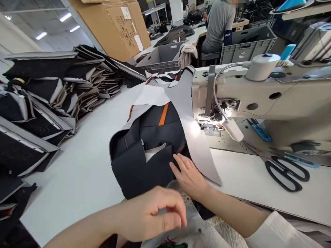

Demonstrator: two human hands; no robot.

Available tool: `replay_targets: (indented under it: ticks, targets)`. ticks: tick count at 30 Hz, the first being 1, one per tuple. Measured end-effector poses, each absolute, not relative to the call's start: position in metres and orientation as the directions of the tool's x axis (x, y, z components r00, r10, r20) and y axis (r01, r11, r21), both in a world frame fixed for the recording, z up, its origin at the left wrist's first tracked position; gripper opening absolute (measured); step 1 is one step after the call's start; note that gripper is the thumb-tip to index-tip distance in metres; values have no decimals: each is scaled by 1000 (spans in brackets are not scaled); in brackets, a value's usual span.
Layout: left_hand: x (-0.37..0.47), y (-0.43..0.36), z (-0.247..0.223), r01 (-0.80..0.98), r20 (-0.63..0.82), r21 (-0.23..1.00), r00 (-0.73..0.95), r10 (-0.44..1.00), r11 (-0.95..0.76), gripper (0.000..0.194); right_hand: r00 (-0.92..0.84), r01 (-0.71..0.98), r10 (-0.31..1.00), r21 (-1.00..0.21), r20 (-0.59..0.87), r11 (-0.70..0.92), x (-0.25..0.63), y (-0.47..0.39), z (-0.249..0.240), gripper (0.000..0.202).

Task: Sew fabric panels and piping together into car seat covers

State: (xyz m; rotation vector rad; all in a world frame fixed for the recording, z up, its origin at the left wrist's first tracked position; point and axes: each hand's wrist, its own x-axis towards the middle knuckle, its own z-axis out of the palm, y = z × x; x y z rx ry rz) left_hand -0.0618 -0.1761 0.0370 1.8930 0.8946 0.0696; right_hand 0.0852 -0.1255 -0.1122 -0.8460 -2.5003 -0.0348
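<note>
Head camera, with places given from the sewing machine:

1. White worktable (80, 175): under and around the machine.
2. Industrial sewing machine (261, 94): the landmark, its lamp lit at the needle area.
3. Piles of black padded panels (49, 93): well left of the machine.
4. Cardboard box (113, 31): beyond it, to the left.
5. Seated person in gray (217, 27): behind it, between two gray plastic crates (247, 48).
6. Black fabric cover with gray backing and an orange strip (147, 168): just left of the machine, on the worktable, its gray edge near the needle area.
7. Right hand (190, 175): in front of the machine, open, fingers resting on the cover.
8. Left hand (160, 215): nearer the camera, blurred, fingers curled above the lap; whether it grips anything, I cannot tell.
9. Black-handled scissors (286, 169): front right of the needle area.
10. White thread cone (261, 67): on top of the machine.
11. Blue thread snips (262, 132): right of the needle area.
</note>
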Motion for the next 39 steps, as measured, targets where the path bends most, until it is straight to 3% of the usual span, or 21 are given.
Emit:
replay_targets:
  ticks: [2, 4, 6, 8, 12, 16, 21, 24, 31, 39]
  targets:
    - [-49, -144, 43, 642, -133, 574, 686, 716, -509, 25, -679, 597, 545, -63, 492, 800, 76, -130, -116, 36]
    - [-30, -113, 27, 714, -12, 203, 686, 727, -670, 30, -682, 615, 553, -35, 479, 788, 71, -132, -119, 29]
    - [-13, -86, -2, 643, -54, -59, 762, 645, -764, 37, -687, 630, 572, -24, 449, 776, 70, -132, -118, 27]
    - [-4, -64, -28, 522, -145, -142, 830, 539, -841, 38, -685, 644, 588, -21, 429, 765, 72, -133, -116, 27]
    - [-26, -35, -45, 427, -234, -77, 871, 432, -901, 36, -645, 674, 627, -63, 436, 736, 84, -138, -112, 41]
    - [-57, -22, -39, 442, -259, 20, 868, 423, -897, 38, -635, 654, 629, -121, 448, 747, 97, -144, -114, 49]
    - [-52, -36, -43, 477, -227, -11, 855, 467, -879, 54, -637, 665, 642, -117, 427, 738, 102, -143, -114, 48]
    - [-50, -42, -46, 482, -213, -5, 855, 472, -876, 49, -625, 671, 648, -125, 434, 731, 100, -141, -113, 49]
    - [-61, -34, -51, 513, -198, 218, 856, 477, -830, 48, -606, 668, 677, -196, 417, 718, 102, -136, -110, 41]
    - [-49, -21, -54, 537, -198, 128, 837, 509, -834, 48, -697, 630, 624, -114, 353, 768, 127, -110, -108, 48]
